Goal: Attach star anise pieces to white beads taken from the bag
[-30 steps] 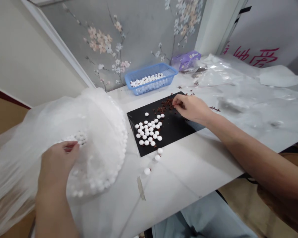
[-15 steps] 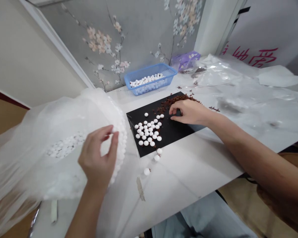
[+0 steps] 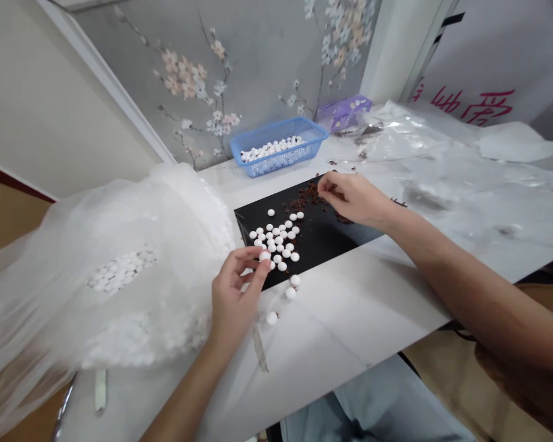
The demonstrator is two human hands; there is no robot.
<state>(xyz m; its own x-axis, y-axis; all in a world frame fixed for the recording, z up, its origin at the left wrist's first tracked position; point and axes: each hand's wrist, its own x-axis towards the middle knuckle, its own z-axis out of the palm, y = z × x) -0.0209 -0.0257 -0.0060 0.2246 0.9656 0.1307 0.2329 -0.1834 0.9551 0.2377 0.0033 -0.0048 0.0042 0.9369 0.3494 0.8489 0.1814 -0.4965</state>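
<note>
My left hand (image 3: 235,291) pinches a small white ball (image 3: 264,256) between thumb and fingertips, at the near left corner of a black sheet (image 3: 320,240). Several more white balls (image 3: 280,240) lie clustered on that sheet, some with small brown bits beside or under them. Over a pile of small brown pieces (image 3: 308,195) at the sheet's far side, my right hand (image 3: 350,195) has its fingertips pressed together. What those fingertips hold, if anything, is hidden. Left of my left hand, a white translucent bag (image 3: 166,227) contains more white balls.
A blue plastic basket (image 3: 283,164) with white balls stands against the flowered wall. Behind the right arm lie clear plastic sheeting (image 3: 465,172) and a purple packet (image 3: 345,112). Three loose white balls (image 3: 271,318) rest on the white table (image 3: 332,331) near its front edge.
My left hand has moved right, from the bag's edge to the white balls, and has taken hold of one. My right hand has shifted slightly up onto the brown pile, its fingers closing.
</note>
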